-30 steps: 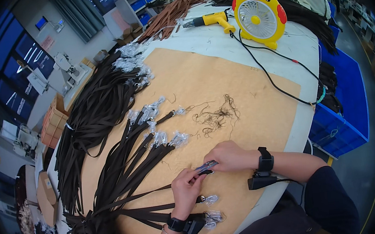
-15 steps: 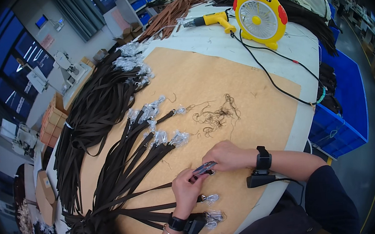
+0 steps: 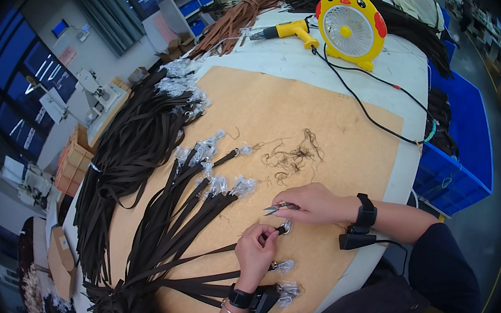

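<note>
My left hand (image 3: 256, 252) is closed on the end of a dark strap (image 3: 212, 254), close to its metal clasp (image 3: 286, 226). The strap runs left from the fingers into a bundle. Just above and to the right, my right hand (image 3: 310, 204) grips small thread snips (image 3: 283, 207), their blades pointing left and standing apart from the strap. Below my left hand lie more strap ends with plastic-wrapped clasps (image 3: 288, 292). Further up, several dark straps (image 3: 171, 217) fan out with wrapped hardware (image 3: 220, 186) at their ends.
Loose thread clippings (image 3: 292, 157) lie on the brown paper (image 3: 346, 140). A large dark strap bundle (image 3: 126, 139) is at the left. At the back are a yellow heat gun (image 3: 292, 29), a chick-shaped fan (image 3: 350, 28) and a black cable (image 3: 374, 118). Blue bins (image 3: 471, 139) stand at right.
The snips have drawn away from the strap end, up and slightly right, with my right hand. My left hand has shifted a little to the right, still on the strap.
</note>
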Tool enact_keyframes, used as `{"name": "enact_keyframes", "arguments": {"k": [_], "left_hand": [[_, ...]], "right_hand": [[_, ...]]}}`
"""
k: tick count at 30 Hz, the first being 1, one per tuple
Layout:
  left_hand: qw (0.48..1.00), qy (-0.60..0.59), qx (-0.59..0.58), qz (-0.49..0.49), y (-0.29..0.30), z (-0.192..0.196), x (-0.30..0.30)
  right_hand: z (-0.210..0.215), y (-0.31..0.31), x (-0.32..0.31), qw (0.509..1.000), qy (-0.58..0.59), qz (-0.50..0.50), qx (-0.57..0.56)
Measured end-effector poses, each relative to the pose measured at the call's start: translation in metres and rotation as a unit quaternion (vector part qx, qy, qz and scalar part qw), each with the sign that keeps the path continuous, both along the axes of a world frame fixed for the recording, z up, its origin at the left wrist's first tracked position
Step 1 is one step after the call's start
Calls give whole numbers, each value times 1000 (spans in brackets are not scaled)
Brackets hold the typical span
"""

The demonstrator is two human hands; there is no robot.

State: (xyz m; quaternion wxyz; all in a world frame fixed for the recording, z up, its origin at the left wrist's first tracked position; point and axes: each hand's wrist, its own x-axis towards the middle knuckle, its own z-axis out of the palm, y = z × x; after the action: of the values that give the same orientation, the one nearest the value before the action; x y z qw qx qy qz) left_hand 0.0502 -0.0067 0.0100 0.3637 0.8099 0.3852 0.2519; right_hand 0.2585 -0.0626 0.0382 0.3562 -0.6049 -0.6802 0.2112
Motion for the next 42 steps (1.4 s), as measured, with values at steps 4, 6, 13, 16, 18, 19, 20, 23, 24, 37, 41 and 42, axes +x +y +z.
{"name": "enact_keyframes", "arguments": {"k": [4, 6, 13, 16, 18, 19, 20, 23, 24, 37, 41, 42], "left_hand": [[1000, 6, 10, 7, 1, 0, -1], [1000, 12, 2, 10, 2, 0, 0], [1000, 12, 8, 9, 2, 0, 0], [1000, 17, 10, 9, 2, 1, 2], [1000, 19, 11, 7, 2, 1, 2], [1000, 15, 16, 8, 1, 1, 3], [1000, 12, 21, 10, 2, 1, 3], [999, 14, 30, 16, 1, 0, 3], [999, 14, 30, 16, 1, 0, 3], [998, -55, -25, 17, 4, -10, -2], [997, -68, -31, 18, 5, -13, -3], [997, -68, -32, 18, 5, -14, -3]], "right_hand": [[-1, -17, 3, 986, -139, 70, 51], [-5, -22, 2, 975, -193, 92, 54], [-4, -20, -4, 966, -219, 119, 65], [-12, -19, -2, 966, -216, 110, 89], [-14, -19, -1, 965, -212, 99, 114], [-12, -19, -1, 965, -213, 106, 110], [-9, -18, -2, 964, -214, 113, 107], [2, -19, -4, 969, -208, 124, 43], [3, -19, -4, 969, -209, 124, 43], [-18, -20, -6, 980, -159, 89, 76], [-15, -20, -9, 977, -180, 86, 77], [-15, -19, -9, 977, -180, 86, 77]]}}
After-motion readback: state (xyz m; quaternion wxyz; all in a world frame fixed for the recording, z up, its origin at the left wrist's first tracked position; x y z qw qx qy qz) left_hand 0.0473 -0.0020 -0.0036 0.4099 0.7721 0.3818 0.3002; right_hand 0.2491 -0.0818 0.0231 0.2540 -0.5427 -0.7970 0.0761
